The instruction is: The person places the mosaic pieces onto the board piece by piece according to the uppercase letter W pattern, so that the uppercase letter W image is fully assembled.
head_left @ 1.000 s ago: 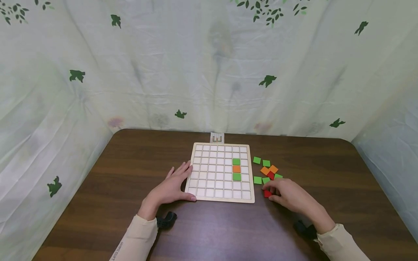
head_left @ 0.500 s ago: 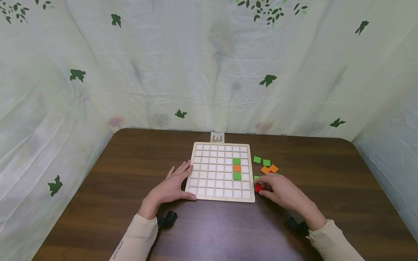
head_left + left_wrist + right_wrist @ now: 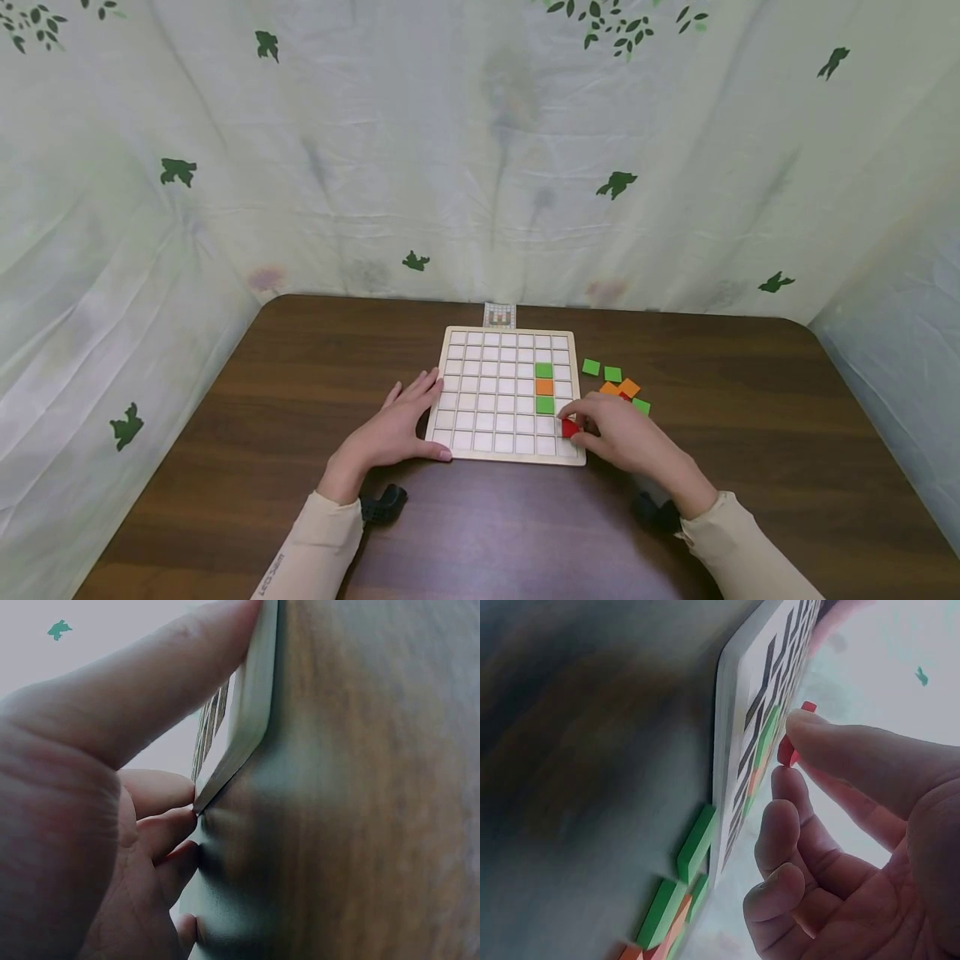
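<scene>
A square light-wood grid board point(image 3: 491, 400) lies on the table. My left hand point(image 3: 393, 425) rests against its near left corner, fingers extended along the left edge and thumb on the near edge; in the left wrist view the thumb point(image 3: 172, 675) presses the board's rim. My right hand point(image 3: 626, 429) pinches a red square tile point(image 3: 570, 427) between thumb and fingers over the board's right column. The right wrist view shows that red tile point(image 3: 785, 752) held tilted, off the board's surface. An orange tile point(image 3: 544, 387) sits in the grid between a green tile point(image 3: 543, 370) and another green tile.
Right of the board lie loose green tiles point(image 3: 591, 367) and orange tiles point(image 3: 628, 387), with a red one partly covered. The right hand hides part of this group. A small printed card point(image 3: 499, 315) lies behind the board's far edge. A pale patterned curtain point(image 3: 480, 167) hangs behind the table.
My right hand has picked up the red tile from the table and carried it left, over the board's right side. My left hand has stayed at the board's corner.
</scene>
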{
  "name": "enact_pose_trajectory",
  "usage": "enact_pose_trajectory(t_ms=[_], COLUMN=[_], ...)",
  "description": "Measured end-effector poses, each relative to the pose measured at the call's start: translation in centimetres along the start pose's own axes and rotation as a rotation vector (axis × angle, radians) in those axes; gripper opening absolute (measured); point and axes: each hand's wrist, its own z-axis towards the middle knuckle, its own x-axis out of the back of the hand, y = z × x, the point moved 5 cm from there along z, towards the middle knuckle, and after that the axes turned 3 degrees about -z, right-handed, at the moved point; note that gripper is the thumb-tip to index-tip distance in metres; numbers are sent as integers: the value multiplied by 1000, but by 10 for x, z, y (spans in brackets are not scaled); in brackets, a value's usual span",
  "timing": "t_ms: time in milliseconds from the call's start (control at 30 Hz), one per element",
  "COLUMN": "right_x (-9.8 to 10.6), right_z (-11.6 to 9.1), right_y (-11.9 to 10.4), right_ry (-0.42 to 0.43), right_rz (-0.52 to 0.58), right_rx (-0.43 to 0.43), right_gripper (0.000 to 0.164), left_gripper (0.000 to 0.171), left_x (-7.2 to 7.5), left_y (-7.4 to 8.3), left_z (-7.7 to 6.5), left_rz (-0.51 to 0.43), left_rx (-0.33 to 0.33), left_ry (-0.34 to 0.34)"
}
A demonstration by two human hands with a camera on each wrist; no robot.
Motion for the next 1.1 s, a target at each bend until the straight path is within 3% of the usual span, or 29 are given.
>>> enact_pose_trajectory(t_ms=[1100], right_x=[-17], right_z=[26], right_y=[-16], right_ry=[13], right_rz=[-30], right_rx=[-12], right_gripper=[25], left_gripper=[114], left_x=[-1], left_y=[-1], left_z=[0], left_rz=[-13], left_rx=[-3], left_ry=[-2])
